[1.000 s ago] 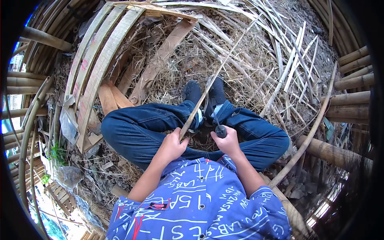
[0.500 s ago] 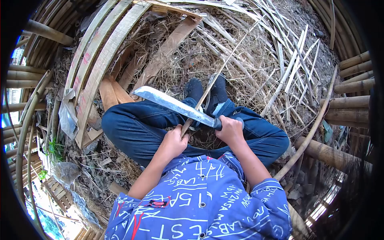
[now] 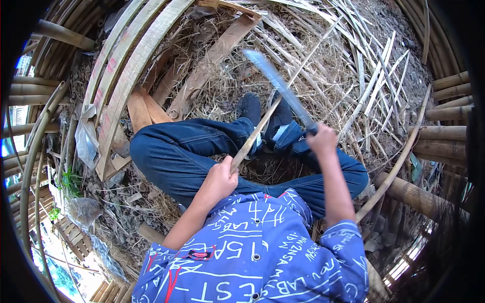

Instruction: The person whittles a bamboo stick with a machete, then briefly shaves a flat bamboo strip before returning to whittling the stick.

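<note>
Close to the shirt, the left hand is wrapped round the near end of a stick, which slants forward between the bent legs and over the shoes. The right hand, above the right thigh, grips a machete by its handle; the blurred blade crosses the stick beyond the shoes, though I can't tell whether they touch. The blade's tip juts out over straw, well apart from the slatted crate on the left. Farther right lie loose strips; beyond, a bamboo wall bounds the space.
</note>
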Available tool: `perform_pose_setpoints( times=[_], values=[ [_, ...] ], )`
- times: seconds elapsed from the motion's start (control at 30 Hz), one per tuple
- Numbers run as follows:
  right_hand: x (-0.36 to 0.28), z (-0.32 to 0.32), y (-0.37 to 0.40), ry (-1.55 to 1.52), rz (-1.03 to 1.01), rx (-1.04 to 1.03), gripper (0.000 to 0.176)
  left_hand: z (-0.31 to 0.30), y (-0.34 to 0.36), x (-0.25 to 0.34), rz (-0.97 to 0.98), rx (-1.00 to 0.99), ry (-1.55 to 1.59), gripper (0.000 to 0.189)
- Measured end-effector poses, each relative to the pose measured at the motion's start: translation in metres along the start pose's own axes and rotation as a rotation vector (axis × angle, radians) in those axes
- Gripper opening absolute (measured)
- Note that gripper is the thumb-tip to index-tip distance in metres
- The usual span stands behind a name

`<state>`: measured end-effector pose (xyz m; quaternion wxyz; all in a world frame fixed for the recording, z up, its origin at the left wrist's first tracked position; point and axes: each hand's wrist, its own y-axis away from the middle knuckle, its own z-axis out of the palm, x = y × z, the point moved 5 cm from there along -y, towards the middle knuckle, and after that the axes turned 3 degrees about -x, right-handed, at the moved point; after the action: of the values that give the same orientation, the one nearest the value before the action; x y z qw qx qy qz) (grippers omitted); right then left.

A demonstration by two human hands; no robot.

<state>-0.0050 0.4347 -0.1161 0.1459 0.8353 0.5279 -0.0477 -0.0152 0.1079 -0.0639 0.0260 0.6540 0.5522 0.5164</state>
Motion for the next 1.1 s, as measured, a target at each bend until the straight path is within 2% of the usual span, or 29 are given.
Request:
perform_pose_setpoints(
  times=[0.07,0.13,0.17,0.27,0.33,0.43,0.53,0.6,0.7,0.9,1.1],
  values=[
    [0.026,-0.017,-0.02,0.055,-0.003,0.003,0.019,0.004,0.001,0.002,0.001,-0.023,-0.003,0.019],
    [0.01,-0.037,-0.026,0.094,-0.02,-0.004,0.02,0.011,-0.004,-0.003,0.053,0.039,0.036,0.018],
    [0.002,-0.041,-0.026,0.129,-0.039,-0.023,0.021,0.01,-0.006,-0.004,0.012,0.005,0.059,0.018],
    [-0.016,-0.02,-0.01,0.052,-0.147,-0.012,0.024,0.007,-0.002,0.004,0.002,0.039,0.065,0.02],
    [-0.049,-0.012,0.015,-0.064,-0.257,-0.087,0.023,0.007,-0.004,0.001,-0.038,0.023,0.046,0.02],
    [-0.083,0.003,0.041,-0.131,-0.404,-0.12,0.024,0.009,-0.007,-0.004,0.012,0.028,0.018,0.02],
    [-0.075,0.007,0.027,-0.129,-0.373,-0.103,0.024,0.006,-0.002,0.003,0.002,0.026,0.01,0.02],
    [-0.055,0.002,0.005,0.024,-0.198,-0.151,0.021,0.007,0.003,0.006,-0.006,0.008,0.01,0.02],
    [0.002,-0.005,-0.04,-0.031,0.037,-0.042,0.021,0.006,0.009,0.009,-0.006,0.011,-0.003,0.019],
    [0.007,-0.02,-0.077,0.127,-0.086,0.022,0.021,0.005,0.01,0.009,0.01,0.02,0.019,0.019],
    [-0.009,-0.014,-0.073,0.064,-0.15,0.028,0.022,-0.003,0.018,0.003,-0.026,0.0,0.024,0.018]
  ],
)
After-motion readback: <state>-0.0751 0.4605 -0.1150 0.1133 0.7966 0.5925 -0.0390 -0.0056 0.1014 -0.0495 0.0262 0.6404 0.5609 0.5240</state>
